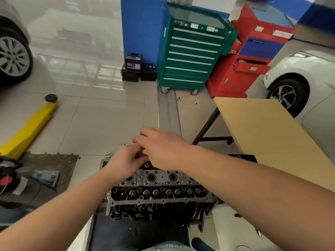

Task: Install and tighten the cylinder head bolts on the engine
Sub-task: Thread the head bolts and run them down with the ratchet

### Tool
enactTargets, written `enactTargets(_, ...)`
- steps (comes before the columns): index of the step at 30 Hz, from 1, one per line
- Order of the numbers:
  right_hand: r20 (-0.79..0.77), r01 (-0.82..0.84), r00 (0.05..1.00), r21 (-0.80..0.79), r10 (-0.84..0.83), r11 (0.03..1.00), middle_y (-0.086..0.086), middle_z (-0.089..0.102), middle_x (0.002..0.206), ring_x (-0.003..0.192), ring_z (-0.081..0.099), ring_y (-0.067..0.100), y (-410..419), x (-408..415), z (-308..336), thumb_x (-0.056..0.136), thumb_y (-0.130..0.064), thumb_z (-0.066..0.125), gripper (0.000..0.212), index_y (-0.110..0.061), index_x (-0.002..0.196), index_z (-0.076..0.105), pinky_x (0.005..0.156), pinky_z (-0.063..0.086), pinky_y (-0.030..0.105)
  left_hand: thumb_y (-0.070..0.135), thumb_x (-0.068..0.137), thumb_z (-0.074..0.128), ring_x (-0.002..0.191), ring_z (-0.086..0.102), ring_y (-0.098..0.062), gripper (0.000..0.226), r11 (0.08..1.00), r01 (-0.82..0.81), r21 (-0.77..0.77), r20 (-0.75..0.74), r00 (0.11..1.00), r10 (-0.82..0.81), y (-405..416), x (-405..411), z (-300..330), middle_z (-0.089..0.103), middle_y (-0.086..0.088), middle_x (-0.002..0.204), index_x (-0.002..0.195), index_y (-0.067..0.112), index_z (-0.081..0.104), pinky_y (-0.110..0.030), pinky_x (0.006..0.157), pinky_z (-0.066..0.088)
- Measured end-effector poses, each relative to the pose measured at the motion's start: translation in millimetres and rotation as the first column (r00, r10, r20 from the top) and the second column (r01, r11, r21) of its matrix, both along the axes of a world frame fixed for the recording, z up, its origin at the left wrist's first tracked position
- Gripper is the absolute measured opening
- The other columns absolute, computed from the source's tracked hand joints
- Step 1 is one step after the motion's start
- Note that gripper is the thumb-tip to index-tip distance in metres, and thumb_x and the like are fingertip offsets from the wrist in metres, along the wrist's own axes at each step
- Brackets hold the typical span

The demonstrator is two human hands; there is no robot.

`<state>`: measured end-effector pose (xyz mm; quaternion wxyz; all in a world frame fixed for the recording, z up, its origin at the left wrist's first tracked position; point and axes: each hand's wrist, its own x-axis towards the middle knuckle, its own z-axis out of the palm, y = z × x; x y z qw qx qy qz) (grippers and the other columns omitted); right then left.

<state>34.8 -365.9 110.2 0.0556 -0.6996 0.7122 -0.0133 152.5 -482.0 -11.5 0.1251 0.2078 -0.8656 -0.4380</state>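
The engine's cylinder head (157, 189) sits low in the middle of the view, grey metal with rows of round holes and valve parts. Both my hands meet over its far edge. My left hand (125, 161) is curled around a dark bolt (140, 152) that stands roughly upright between the fingers. My right hand (159, 147) reaches over from the right, its fingers pinched at the top of the same bolt. The bolt's lower end and the hole under it are hidden by my hands.
A tan table (268, 134) stands close on the right. A yellow lift arm (30, 127) lies on the tiled floor at left. Green tool cabinet (192, 51) and red cabinet (252, 57) stand behind, cars at both sides, black batteries (133, 67) by the blue wall.
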Motion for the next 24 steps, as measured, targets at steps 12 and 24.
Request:
enactTargets(12, -0.151, -0.115, 0.982, -0.024, 0.111, 0.993, 0.002, 0.063, 0.106, 0.093, 0.060, 0.025, -8.9, 0.6, -1.0, 0.098, -0.026, 0.061, 0.022, -0.017, 0.117, 0.055, 0.075, 0.053, 0.040, 0.035, 0.091, 0.068, 0.078, 0.067, 0.005, 0.010, 0.930, -0.342, 0.135, -0.096, 0.929, 0.356, 45.3, 10.4, -32.8, 0.071, 0.022, 0.081, 0.099, 0.041, 0.065, -0.005, 0.062, 0.046)
enactTargets(24, 0.049, 0.288, 0.958, -0.138, -0.284, 0.948, 0.004, 0.072, 0.094, 0.083, 0.064, 0.032, 0.5, 24.9, -14.6, 0.104, -0.048, 0.048, 0.034, -0.018, 0.114, 0.060, 0.069, 0.053, 0.041, 0.010, 0.089, 0.078, 0.062, 0.064, -0.009, 0.035, 0.952, 0.306, 0.035, 0.117, 0.944, -0.308, -26.9, 2.1, -5.4, 0.070, 0.013, 0.068, 0.071, 0.038, 0.067, -0.023, 0.061, 0.051)
